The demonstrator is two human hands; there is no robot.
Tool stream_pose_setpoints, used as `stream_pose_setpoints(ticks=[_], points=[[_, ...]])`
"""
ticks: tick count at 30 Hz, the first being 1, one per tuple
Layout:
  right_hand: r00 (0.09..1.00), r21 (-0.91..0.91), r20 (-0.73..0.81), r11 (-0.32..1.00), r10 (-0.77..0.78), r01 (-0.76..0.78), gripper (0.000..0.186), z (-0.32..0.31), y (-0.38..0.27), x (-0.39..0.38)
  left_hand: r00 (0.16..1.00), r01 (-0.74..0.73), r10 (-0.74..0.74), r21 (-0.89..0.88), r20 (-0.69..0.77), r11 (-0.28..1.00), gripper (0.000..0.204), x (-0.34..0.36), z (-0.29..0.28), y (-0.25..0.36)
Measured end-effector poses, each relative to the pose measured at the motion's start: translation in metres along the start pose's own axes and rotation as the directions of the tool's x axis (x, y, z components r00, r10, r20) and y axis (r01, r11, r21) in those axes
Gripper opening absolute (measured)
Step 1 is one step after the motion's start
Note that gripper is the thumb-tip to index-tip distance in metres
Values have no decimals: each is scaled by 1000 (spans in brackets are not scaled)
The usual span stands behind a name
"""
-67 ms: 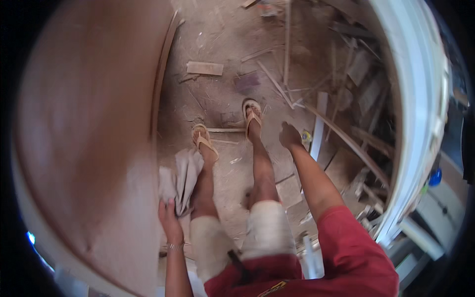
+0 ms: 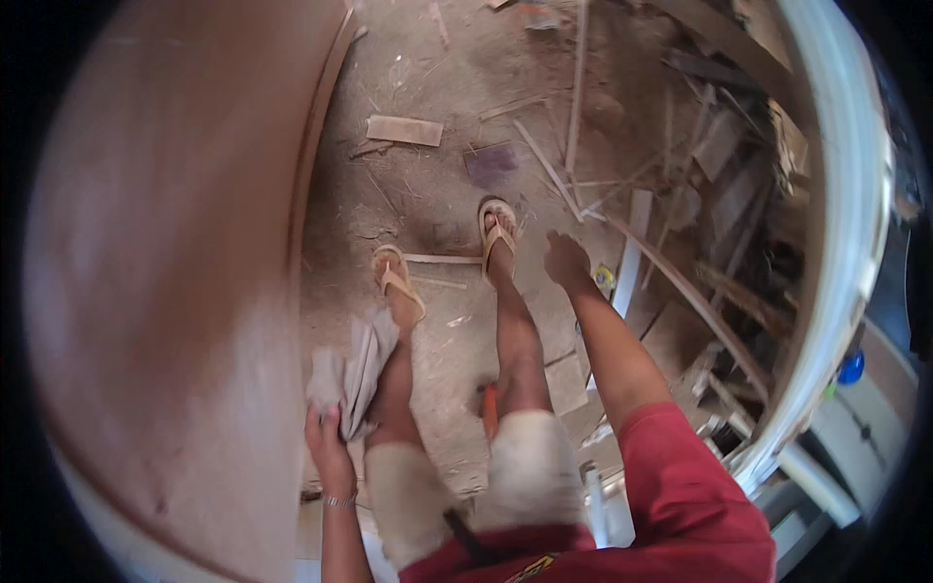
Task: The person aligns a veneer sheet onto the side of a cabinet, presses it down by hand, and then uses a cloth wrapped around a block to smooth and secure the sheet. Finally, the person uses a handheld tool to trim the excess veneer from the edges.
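Note:
A crumpled beige cloth (image 2: 360,374) is gripped by my left hand (image 2: 330,455), low beside the large wooden panel (image 2: 185,253) on the left. The cloth bunches up past my fingers in front of my left shin. My right hand (image 2: 566,260) hangs over the floor to the right of my right foot, apart from any surface. Its fingers look loosely curled, and nothing shows in them. A small yellow-and-white item (image 2: 604,280) lies on the floor just beyond it.
Wood offcuts (image 2: 404,130) and thin strips (image 2: 445,259) litter the dusty floor around my sandals. At right lies a heap of boards (image 2: 729,291) beside a pale curved edge (image 2: 850,194). Something with an orange handle (image 2: 490,408) lies near my right leg.
The view has shifted slightly. My left hand and the cloth sit a little lower and further left, and the orange-handled thing shows more by my right leg.

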State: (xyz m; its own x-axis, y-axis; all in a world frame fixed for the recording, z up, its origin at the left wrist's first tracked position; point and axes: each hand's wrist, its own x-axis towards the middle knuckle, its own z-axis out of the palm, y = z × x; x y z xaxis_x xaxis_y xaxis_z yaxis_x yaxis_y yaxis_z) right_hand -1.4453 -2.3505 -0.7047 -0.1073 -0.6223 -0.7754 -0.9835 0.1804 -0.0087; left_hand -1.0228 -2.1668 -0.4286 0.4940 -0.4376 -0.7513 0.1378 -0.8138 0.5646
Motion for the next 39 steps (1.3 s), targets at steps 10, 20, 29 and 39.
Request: stream_pose_setpoints(ticks=[10, 20, 29, 39], points=[[816, -676, -396, 735, -422, 51, 66, 91, -77, 323, 892, 438, -450, 323, -39, 839, 40, 105, 155, -65], [805, 889, 457, 187, -379, -417, 77, 36, -58, 155, 964, 261, -259, -32, 57, 965, 38, 58, 148, -45], [415, 691, 107, -232, -904, -684, 93, -190, -141, -182, 971, -238, 230, 150, 71, 960, 43, -51, 39, 139], [456, 911, -130, 76, -880, 406, 57, -451, -199, -374, 906, -420, 416, -305, -83, 855, 40, -197, -99, 246]])
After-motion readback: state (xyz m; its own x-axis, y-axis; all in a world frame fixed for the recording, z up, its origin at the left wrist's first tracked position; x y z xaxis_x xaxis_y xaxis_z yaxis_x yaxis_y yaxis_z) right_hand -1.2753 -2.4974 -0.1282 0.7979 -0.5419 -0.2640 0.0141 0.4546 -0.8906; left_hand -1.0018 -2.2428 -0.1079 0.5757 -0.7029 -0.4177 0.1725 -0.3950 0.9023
